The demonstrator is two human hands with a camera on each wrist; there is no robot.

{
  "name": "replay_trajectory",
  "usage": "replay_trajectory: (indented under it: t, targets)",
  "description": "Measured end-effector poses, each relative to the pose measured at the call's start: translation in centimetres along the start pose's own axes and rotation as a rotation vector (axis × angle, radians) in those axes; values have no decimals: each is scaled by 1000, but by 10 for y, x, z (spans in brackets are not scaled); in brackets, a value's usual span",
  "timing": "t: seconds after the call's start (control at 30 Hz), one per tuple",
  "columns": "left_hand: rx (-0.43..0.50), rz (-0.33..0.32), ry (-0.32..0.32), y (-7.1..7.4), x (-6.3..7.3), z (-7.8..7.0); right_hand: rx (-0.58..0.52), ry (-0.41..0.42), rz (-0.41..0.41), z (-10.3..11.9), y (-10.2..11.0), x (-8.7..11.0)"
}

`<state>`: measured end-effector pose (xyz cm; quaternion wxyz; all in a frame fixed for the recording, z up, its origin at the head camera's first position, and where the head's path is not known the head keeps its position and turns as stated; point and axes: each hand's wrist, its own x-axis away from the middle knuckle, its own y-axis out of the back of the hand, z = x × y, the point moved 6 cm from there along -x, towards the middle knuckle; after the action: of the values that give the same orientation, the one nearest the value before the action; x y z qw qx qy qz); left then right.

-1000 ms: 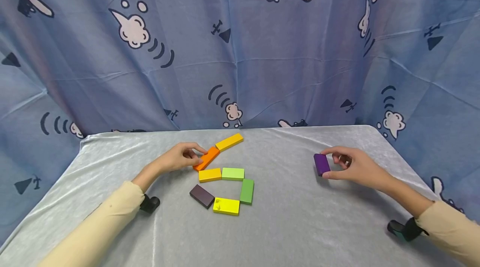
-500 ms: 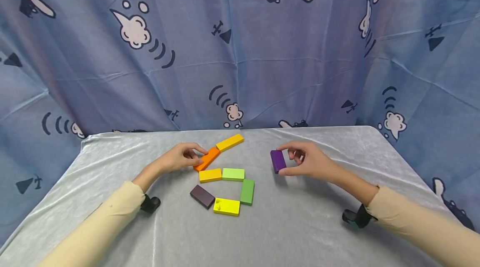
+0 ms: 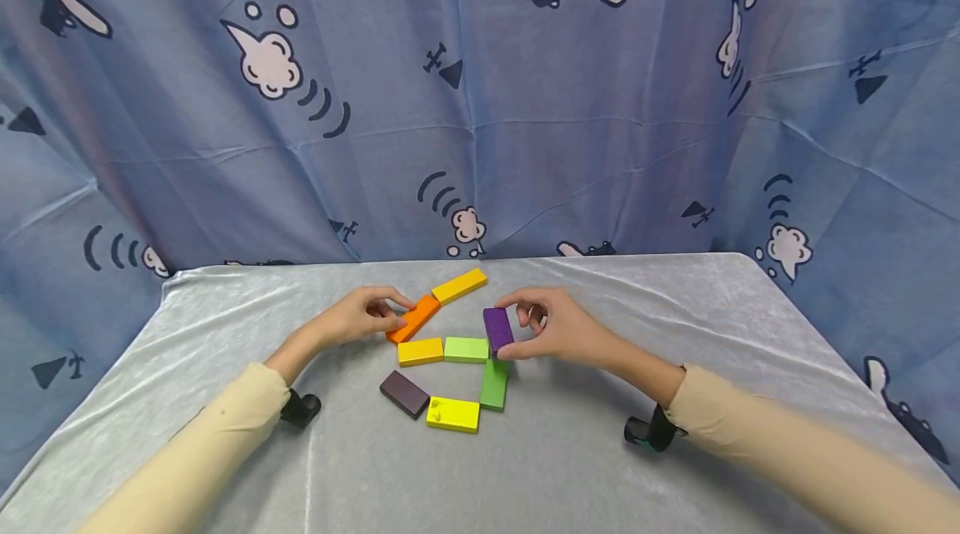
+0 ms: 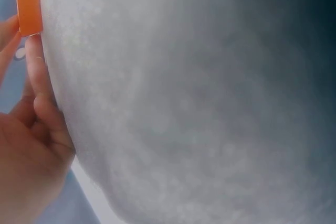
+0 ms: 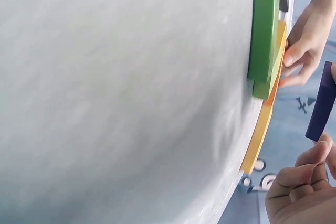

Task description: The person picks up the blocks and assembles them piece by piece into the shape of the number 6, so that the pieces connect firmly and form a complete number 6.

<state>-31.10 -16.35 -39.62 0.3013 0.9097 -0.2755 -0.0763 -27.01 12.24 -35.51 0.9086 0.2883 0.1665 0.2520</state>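
Note:
My left hand (image 3: pixel 360 317) pinches the orange block (image 3: pixel 420 316) between thumb and index finger as it lies on the cloth. A yellow-orange block (image 3: pixel 460 286) touches its far end. My right hand (image 3: pixel 558 326) pinches a purple block (image 3: pixel 498 329) by its ends, near the light green block (image 3: pixel 465 350) and the far end of the green block (image 3: pixel 494 386). The right wrist view shows this purple block (image 5: pixel 321 103) raised off the table. In the left wrist view, the orange block (image 4: pixel 30 10) sits at the fingertips.
An amber block (image 3: pixel 421 351) adjoins the light green one on its left. Closer to me lie a bright yellow block (image 3: pixel 453 415) and a dark brown block (image 3: pixel 404 394). Grey cloth (image 3: pixel 360 467) covers the table, and a blue patterned curtain (image 3: pixel 480 101) hangs behind it.
My right hand has carried the purple block leftward from the right part of the table to beside the green blocks. My left hand and the lying blocks have stayed put.

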Motion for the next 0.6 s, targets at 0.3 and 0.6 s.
replay_trajectory:
  t: [0.3,0.6]
  targets:
    - [14,3,-1,0,-1,1,1,15,37,17,-26,-18]
    - [20,4,1,1,-1,1,-68,10,80,32,-53,-32]
